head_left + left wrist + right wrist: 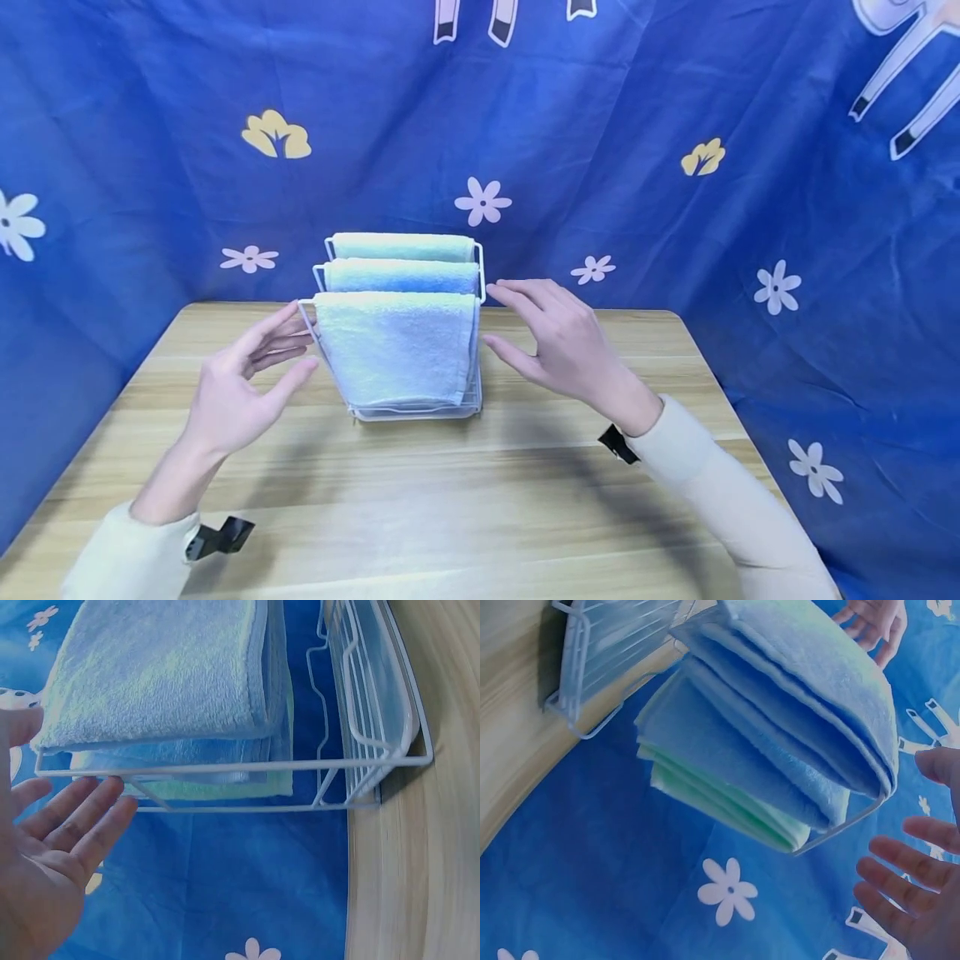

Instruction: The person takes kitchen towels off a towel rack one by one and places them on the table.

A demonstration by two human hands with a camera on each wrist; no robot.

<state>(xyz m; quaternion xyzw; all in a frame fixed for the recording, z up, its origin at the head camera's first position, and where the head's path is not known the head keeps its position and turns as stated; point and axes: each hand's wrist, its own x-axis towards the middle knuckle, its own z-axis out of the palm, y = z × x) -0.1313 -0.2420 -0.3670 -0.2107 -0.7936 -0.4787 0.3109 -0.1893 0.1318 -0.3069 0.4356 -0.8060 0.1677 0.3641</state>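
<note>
A white wire rack (416, 412) stands on the table with three folded towels draped over its bars. In front hangs a pale blue towel (397, 346), behind it another blue towel (405, 275), and at the back a light green towel (405, 247). My left hand (243, 383) is at the rack's left side, fingers extended; in the left wrist view its fingertips (109, 787) are at the side wire, and whether they touch is unclear. Beside the rack's right side is my right hand (558, 342), its fingers loosely spread and holding nothing.
The wooden table (420, 517) extends in front of the rack and to both sides. A blue curtain (600, 100) with flower and animal prints hangs behind it and at the sides. Black straps (221, 537) sit at both wrists.
</note>
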